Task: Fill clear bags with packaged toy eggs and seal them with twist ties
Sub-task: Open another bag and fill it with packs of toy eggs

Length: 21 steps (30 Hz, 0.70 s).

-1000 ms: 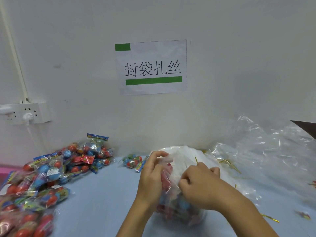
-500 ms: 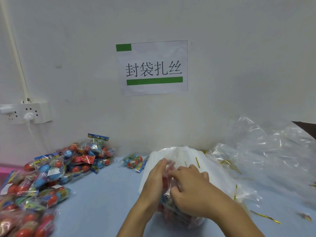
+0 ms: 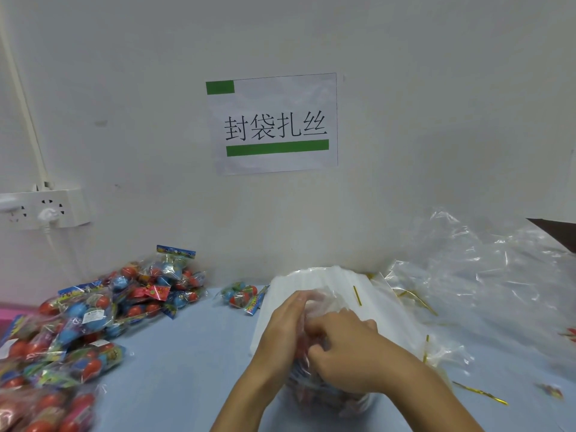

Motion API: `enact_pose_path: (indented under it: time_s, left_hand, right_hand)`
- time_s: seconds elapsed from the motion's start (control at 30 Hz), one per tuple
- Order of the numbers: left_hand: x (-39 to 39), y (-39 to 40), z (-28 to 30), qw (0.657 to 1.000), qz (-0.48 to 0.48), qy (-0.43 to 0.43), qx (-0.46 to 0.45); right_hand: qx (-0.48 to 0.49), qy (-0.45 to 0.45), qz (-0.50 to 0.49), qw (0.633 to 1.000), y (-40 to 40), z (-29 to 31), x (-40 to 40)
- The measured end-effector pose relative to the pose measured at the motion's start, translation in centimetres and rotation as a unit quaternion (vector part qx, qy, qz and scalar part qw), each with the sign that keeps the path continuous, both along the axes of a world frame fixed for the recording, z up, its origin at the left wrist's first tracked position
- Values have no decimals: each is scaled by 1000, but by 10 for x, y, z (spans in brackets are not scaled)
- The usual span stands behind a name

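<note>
1. Far left, your stock of packaged toy eggs, red and blue eggs in printed cellophane packs (image 3: 93,322), lies heaped on the pale blue table (image 3: 187,353) against the wall. In my judgement it sits there to stay within the left hand's reach for the next fill.
2. A single small pack of toy eggs (image 3: 241,296) lies apart from the heap, near the back wall and just left of the stack of bags.
3. Your left hand (image 3: 280,332) is on the left side of the filled clear plastic bag (image 3: 327,391), fingers curled over its gathered neck. I read that as gripping the film to keep the mouth bunched.
4. The filled bag stands on the table directly in front of you, between both hands, with coloured eggs visible through the film. It rests against the flat stack of white translucent empty bags (image 3: 327,279) behind it.
5. Your right hand (image 3: 352,357) covers the neck from the right, fingers curled tight and pinching at the bunched plastic. Whether a tie lies under those fingers I cannot tell; the hand hides it.
6. Right of the hands, loose thin gold twist ties (image 3: 480,392) lie scattered on the table, one (image 3: 357,295) on the stack itself. They appear placed for the right hand.
7. Far right, crumpled clear plastic sheeting (image 3: 483,275) is piled against the wall.
</note>
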<state>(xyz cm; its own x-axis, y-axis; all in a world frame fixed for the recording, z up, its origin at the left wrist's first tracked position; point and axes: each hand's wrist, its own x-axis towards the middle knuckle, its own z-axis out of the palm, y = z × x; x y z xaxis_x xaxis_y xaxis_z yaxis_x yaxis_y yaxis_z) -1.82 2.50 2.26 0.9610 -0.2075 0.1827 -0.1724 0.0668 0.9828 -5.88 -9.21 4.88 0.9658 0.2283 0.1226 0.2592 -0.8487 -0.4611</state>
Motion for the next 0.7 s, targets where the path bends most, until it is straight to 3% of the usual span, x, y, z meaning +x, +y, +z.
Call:
enact_pose_path:
  time_s: [0.27,0.4,0.53,0.7]
  left_hand:
    - [13,12,-5,993,111,39,24]
    - [16,17,-9,986,142,64,56]
    - [20,19,-14,978,118,112,134]
    - [17,18,-13,963,48,158,212]
  right_hand:
    - [25,-58,-16,998,-4,-4,4]
    - [-29,-73,-15,997,-8,-6,4]
    - [-24,-121,-45,991,-9,-8,4]
    - [103,-64,-91,988,-13,-1,8]
